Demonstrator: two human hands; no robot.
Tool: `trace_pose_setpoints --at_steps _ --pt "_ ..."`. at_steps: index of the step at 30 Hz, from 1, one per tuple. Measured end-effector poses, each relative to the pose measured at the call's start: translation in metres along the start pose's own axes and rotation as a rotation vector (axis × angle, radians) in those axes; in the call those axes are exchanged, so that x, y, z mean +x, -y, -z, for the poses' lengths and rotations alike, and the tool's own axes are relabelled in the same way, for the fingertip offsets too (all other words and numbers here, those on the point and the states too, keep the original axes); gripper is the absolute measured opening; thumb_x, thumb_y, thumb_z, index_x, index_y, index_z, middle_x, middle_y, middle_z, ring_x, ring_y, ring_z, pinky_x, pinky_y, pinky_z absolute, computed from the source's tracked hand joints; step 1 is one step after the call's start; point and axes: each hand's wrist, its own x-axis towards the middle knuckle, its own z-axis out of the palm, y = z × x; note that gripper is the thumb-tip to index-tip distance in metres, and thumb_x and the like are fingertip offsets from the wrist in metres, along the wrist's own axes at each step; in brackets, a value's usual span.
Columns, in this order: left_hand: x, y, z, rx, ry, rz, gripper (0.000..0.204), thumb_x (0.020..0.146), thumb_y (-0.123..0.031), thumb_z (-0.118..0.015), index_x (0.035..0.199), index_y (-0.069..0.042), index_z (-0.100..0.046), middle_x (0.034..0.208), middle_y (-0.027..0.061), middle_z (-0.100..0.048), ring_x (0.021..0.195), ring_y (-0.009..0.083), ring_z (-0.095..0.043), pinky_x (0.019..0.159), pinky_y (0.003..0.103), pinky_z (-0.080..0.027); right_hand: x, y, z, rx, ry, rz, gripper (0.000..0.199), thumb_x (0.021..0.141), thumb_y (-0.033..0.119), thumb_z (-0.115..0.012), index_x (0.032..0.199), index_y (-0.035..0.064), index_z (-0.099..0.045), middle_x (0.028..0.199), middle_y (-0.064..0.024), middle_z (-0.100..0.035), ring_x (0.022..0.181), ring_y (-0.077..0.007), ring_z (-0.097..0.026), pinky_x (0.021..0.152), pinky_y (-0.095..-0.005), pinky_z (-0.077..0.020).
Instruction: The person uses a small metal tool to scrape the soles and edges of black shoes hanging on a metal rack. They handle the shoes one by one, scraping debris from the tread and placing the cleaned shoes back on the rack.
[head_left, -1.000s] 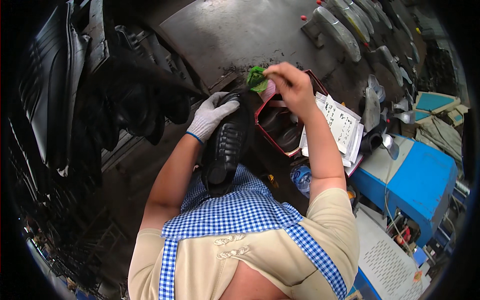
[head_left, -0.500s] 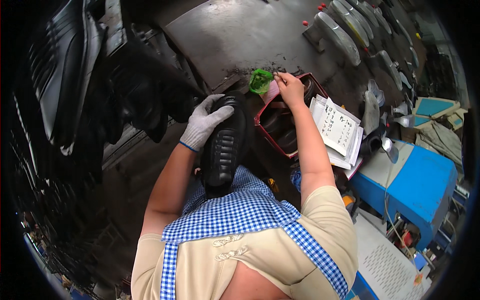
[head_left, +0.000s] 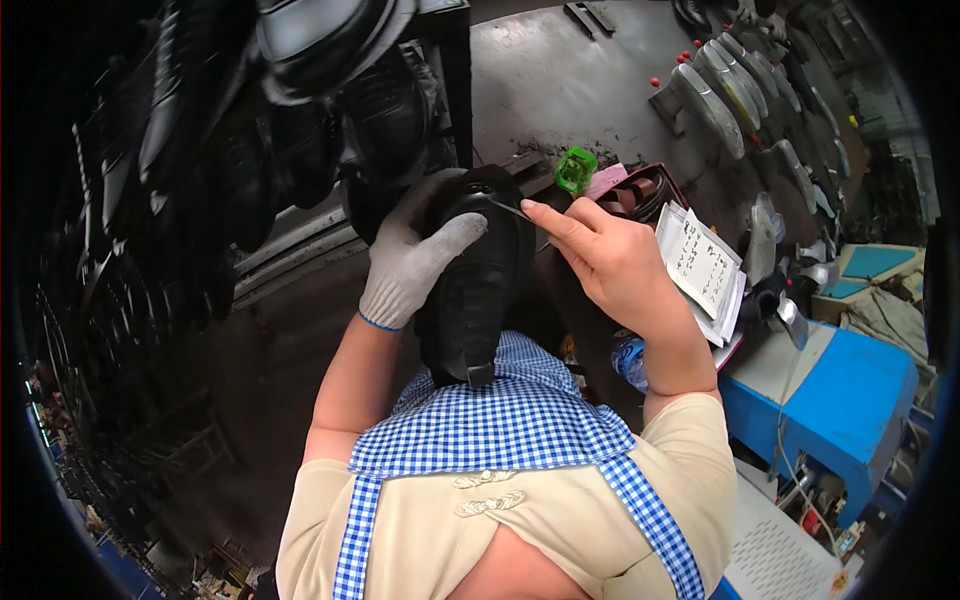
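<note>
Head view, item by item.

Left hand (head_left: 415, 262), in a white knit glove: my fingers are wrapped over the upper end of the black shoe (head_left: 478, 280), closed on it and steadying it. The shoe stands lengthwise in front of my chest, its lower end against my blue checked apron (head_left: 500, 430).

Right hand (head_left: 610, 265), bare: thumb and forefinger are pinched shut on a thin brush (head_left: 510, 208), whose tip touches the top of the shoe just beside my gloved fingers. Half a second ago this hand was out at the green pot (head_left: 575, 168); it has since come back to the shoe, so by my reading the dip is finished and the applying stroke is under way.

Surroundings: the green pot sits on the dark workbench (head_left: 560, 80) beyond the shoe, next to a dark red tray (head_left: 650, 190). White paper slips (head_left: 700, 265) lie right of my wrist. A row of grey shoe lasts (head_left: 715, 100) stands farther back. More black shoes (head_left: 330, 100) hang on the rack to my left. A blue machine (head_left: 850, 390) stands at lower right.
</note>
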Motion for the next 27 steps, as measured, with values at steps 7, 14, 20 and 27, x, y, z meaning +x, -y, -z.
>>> trace_pose_setpoints --at_steps 7,14,20,27 --pt "-0.055 -0.009 0.025 -0.067 -0.038 -0.057 0.052 0.082 -0.012 -0.075 0.131 -0.003 -0.059 0.119 0.0087 -0.065 0.109 0.0172 -0.061 0.097 0.03 -0.048 -0.009 0.063 0.013 -0.249 0.005 0.115 0.052 0.078 -0.001 -0.063 0.128 0.013 -0.065 0.078 -0.0044 -0.053 0.065 -0.0201 -0.062 0.055 -0.0334 -0.0501" --pt "-0.087 -0.016 0.042 -0.078 -0.053 -0.098 0.052 0.082 -0.013 -0.077 0.13 -0.001 -0.059 0.119 0.0091 -0.066 0.11 0.0167 -0.061 0.099 0.029 -0.047 -0.02 0.102 0.003 -0.389 -0.051 0.15 0.054 0.076 -0.001 -0.062 0.128 0.0119 -0.065 0.08 -0.0042 -0.053 0.064 -0.0186 -0.061 0.054 -0.0314 -0.0499" --pt "-0.097 -0.005 0.052 -0.089 -0.054 -0.13 0.053 0.081 -0.017 -0.079 0.128 -0.001 -0.059 0.118 0.0109 -0.067 0.11 0.0173 -0.062 0.099 0.03 -0.048 -0.03 0.118 -0.019 -0.384 -0.108 0.094 0.057 0.075 -0.001 -0.063 0.13 0.0116 -0.064 0.079 -0.0044 -0.054 0.062 -0.0181 -0.061 0.053 -0.0308 -0.0502" --pt "-0.105 -0.004 0.059 -0.121 -0.078 -0.111 0.053 0.082 -0.017 -0.079 0.129 -0.001 -0.059 0.118 0.011 -0.067 0.109 0.0171 -0.062 0.097 0.029 -0.049 -0.031 0.127 -0.047 -0.256 -0.197 0.029 0.049 0.084 0.003 -0.063 0.133 0.0109 -0.061 0.075 -0.0058 -0.057 0.058 -0.0218 -0.061 0.051 -0.0327 -0.0497"
